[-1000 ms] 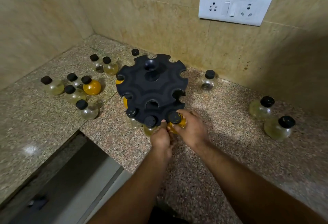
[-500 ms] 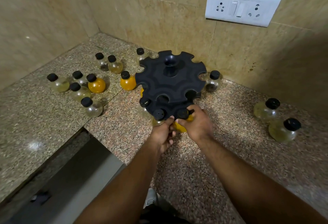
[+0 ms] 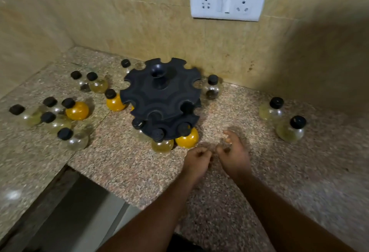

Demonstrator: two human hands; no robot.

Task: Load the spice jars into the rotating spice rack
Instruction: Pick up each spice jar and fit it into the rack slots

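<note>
On the speckled granite counter point(image 3: 229, 187), near the tiled wall, stands the black rotating rack point(image 3: 160, 96), two tiers of notched slots. Lower tier, front edge: three jars hang by their black caps — an orange jar point(image 3: 187, 138) on the right, a pale yellow jar point(image 3: 162, 145) just beside it, and a third, clear one point(image 3: 138, 126), mostly hidden under the rim. Upper tier slots look bare. Left hand point(image 3: 196, 160) hovers just in front of the rack, fingers curled loosely inward, grip holding nothing. Right hand point(image 3: 233, 154) beside it, fingers half spread, grip wide and empty; both blurred. Loose jars sit to the left in a cluster, one orange point(image 3: 76, 110) among them, another orange jar point(image 3: 114, 101) touching the rack's left side. Two yellowish jars point(image 3: 291, 130) stand well apart on the right. White socket plate point(image 3: 227, 2) on the wall above.
</note>
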